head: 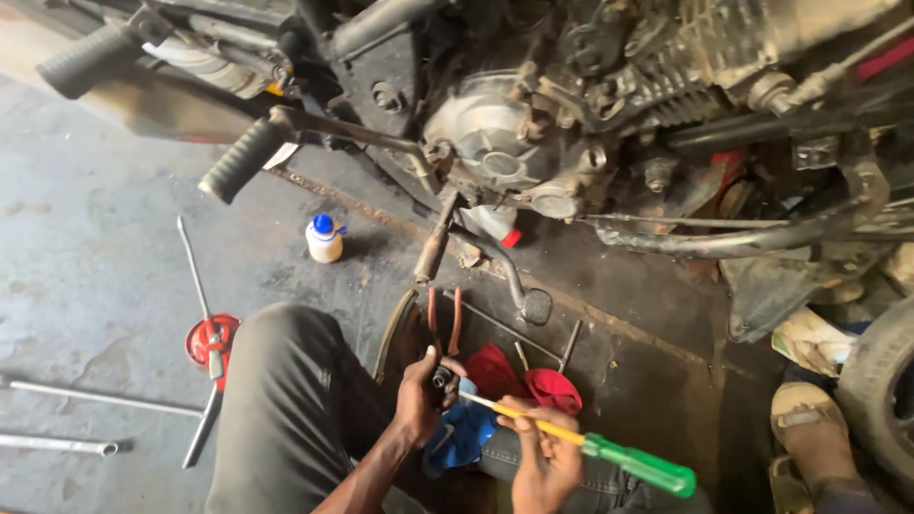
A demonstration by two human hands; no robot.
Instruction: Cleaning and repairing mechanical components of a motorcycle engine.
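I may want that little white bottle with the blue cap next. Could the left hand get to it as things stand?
Probably not freely: the left hand is gripping a small dark part, and the raised knee lies between it and the white bottle.

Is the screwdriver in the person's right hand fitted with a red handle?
No. The screwdriver in the right hand has a green handle and a yellow shaft, its tip at the small part in the left hand.

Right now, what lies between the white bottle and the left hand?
In the head view, only the person's dark-trousered knee and grey floor separate the white bottle from the left hand.
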